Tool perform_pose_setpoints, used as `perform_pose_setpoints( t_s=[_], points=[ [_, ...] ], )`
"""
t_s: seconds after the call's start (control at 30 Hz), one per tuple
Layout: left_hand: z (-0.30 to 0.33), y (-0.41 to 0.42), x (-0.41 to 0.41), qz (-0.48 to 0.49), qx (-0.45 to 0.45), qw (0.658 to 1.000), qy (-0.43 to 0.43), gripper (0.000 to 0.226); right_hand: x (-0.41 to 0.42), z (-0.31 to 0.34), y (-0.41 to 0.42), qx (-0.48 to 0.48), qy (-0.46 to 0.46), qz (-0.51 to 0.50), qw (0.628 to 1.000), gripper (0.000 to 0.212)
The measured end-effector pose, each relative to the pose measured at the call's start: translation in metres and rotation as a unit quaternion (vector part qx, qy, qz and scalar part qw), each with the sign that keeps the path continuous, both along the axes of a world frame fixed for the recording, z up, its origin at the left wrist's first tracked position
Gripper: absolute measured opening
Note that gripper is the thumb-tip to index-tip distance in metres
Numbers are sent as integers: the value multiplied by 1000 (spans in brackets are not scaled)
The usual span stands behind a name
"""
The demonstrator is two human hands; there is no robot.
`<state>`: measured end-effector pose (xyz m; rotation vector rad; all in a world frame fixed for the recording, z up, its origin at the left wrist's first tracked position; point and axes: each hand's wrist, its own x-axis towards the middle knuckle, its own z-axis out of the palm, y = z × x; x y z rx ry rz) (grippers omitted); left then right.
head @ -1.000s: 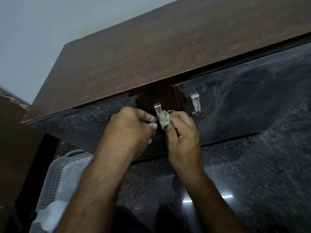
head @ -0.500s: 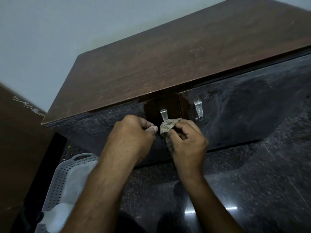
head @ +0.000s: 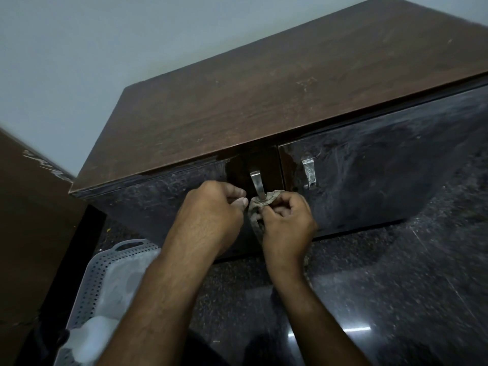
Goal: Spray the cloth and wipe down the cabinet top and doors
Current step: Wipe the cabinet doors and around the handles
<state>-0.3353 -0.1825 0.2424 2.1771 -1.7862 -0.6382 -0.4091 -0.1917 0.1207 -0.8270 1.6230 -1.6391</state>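
Two hands are working close together at the left door's metal handle (head: 256,184): the right hand (head: 286,225) is pinching the bunched grey cloth (head: 265,203) and pressing it around the handle's lower end, where a second ago the cloth was sitting a little lower and to the right of that handle. The left hand (head: 211,215) is staying curled in a fist just left of the cloth, thumb near it, though whether it is gripping the door edge or a corner of cloth cannot be told. That shift suggests the wiping is now moving onto the handle itself, with the cabinet top (head: 290,96) and the streaky right door (head: 383,167) probably still needing passes. Near left on the floor, a perforated white basket (head: 105,273) is holding something pale and blurred, too indistinct to name.
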Motion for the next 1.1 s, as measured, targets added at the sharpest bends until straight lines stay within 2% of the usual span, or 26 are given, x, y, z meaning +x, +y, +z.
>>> perform_pose_setpoints(
  t_s=[0.2, 0.33, 0.4, 0.47, 0.6, 0.77, 0.87, 0.93, 1.03, 1.1],
  points=[
    [1, 0, -2, 2, 6, 1000, 27, 28, 4, 9, 1, 65, -42, -11, 997, 18],
    [1, -1, -5, -8, -2, 999, 43, 20, 6, 15, 6, 42, -49, -31, 997, 19],
    [1, -3, -6, -5, -12, 997, 81, 14, 6, 17, 7, 17, -17, -45, 999, 20],
    [1, -5, -10, -10, -30, 992, 118, 22, 5, 21, 8, -26, 24, -61, 997, 20],
    [4, -8, -19, -31, -91, 986, 140, 19, -6, 33, 8, -103, 76, -73, 989, 20],
    [7, -12, -27, -8, -135, 974, 183, 10, -35, 57, 0, -242, 208, -152, 935, 19],
    [9, -12, -31, 0, -158, 966, 206, 13, -54, 60, -16, -236, 215, -194, 928, 25],
    [10, -13, -31, 14, -179, 961, 213, 13, -51, 55, -19, -249, 212, -197, 924, 19],
    [10, -15, -28, 37, -181, 959, 213, 13, -31, 43, -17, -267, 253, -171, 914, 10],
    [8, -15, -27, 45, -167, 966, 193, 14, -20, 31, -14, -266, 271, -140, 914, 11]
  ],
)
